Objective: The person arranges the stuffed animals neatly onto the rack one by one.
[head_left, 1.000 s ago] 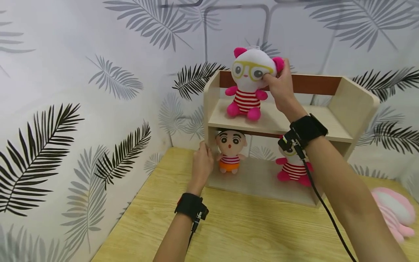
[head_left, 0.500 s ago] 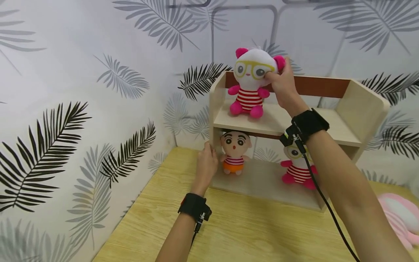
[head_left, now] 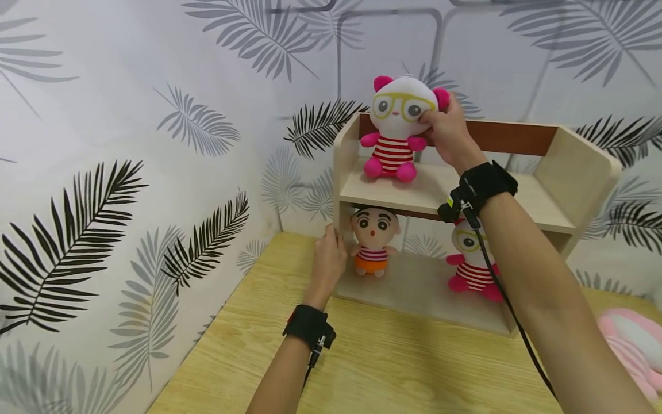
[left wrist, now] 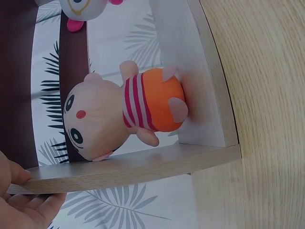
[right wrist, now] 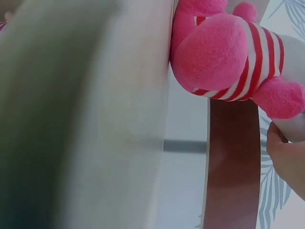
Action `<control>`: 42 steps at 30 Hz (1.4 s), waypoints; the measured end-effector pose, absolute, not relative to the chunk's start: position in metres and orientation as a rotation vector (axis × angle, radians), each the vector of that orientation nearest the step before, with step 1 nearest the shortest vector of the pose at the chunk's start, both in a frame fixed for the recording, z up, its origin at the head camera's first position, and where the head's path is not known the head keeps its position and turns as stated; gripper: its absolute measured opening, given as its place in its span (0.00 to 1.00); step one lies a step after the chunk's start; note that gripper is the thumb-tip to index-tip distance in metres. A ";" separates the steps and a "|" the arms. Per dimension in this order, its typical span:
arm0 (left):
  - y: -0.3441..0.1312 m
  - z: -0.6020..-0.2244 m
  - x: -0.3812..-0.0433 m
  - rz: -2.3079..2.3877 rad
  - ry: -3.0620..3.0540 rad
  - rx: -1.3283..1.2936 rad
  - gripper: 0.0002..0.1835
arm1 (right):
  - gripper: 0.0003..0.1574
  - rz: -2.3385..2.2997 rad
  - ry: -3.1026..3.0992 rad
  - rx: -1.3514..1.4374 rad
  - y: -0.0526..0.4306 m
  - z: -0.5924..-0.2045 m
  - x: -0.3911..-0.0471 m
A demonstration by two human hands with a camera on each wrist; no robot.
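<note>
My right hand (head_left: 449, 127) holds a plush panda (head_left: 395, 129) by the side of its head, thumb on the cheek beside a pink ear. The panda has yellow glasses and a red-striped body, and sits upright at the left of the upper shelf (head_left: 455, 184). In the right wrist view its pink feet (right wrist: 209, 55) meet the shelf board. My left hand (head_left: 328, 257) grips the left side panel of the small wooden shelf unit; in the left wrist view, the thumb and fingers lie on either side of the panel's edge (left wrist: 119, 175).
On the lower shelf, a boy plush doll (head_left: 372, 241) in orange shorts sits at the left. A second striped panda (head_left: 469, 261) sits at the right, partly behind my right forearm. A pink and white plush toy (head_left: 633, 345) lies on the wooden table (head_left: 383, 368).
The panda has shifted slightly back on the upper shelf with my right hand still holding it. My left hand stays on the side panel. The head view has turned a little left.
</note>
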State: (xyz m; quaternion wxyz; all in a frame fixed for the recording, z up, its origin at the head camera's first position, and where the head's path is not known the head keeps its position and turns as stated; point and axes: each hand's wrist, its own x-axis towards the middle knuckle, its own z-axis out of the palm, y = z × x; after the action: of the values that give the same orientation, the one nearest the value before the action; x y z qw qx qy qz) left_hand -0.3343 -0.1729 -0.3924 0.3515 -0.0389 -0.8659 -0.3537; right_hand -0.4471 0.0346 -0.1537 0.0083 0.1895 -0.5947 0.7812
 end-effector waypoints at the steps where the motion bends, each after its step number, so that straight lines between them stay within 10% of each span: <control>1: -0.173 -0.393 -0.334 -0.918 -2.241 -0.099 0.04 | 0.26 2.445 -1.863 0.589 0.033 -0.153 -0.448; 33: -0.171 -0.397 -0.334 -0.930 -2.256 -0.087 0.03 | 0.40 2.354 -2.097 0.271 0.025 -0.165 -0.447; 42: -0.170 -0.393 -0.334 -0.907 -2.211 -0.122 0.03 | 0.28 2.206 -2.286 0.272 0.029 -0.163 -0.440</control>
State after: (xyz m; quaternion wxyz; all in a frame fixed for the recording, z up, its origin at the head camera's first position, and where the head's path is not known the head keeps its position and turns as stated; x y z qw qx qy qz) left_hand -0.3342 -0.1703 -0.3932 0.3655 -0.0475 -0.8600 -0.3528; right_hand -0.4397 0.0291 -0.1634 -0.0236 0.0852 -0.7168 0.6916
